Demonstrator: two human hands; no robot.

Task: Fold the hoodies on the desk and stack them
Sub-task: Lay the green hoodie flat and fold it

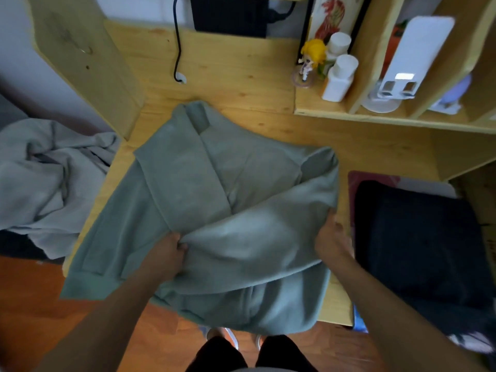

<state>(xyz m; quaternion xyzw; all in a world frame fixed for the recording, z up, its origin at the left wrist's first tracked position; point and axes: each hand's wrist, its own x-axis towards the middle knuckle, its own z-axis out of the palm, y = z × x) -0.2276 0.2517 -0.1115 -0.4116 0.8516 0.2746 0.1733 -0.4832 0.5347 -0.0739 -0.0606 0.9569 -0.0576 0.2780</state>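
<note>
Head view: both hands (166,253) (331,238) pinch soft sage fleece hoodie (204,189).

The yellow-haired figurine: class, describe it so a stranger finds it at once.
Start at the wooden shelf unit right of the desk. In its leftmost compartment stands the yellow-haired figurine, left of two white bottles. It alone there is colourful.

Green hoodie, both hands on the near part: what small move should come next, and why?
Probably carry the held fold away from the body and lay it flat over the far half. The left hand and right hand both grip the green hoodie, its near part is lifted and bunched, and its hem hangs off the desk edge.
</note>
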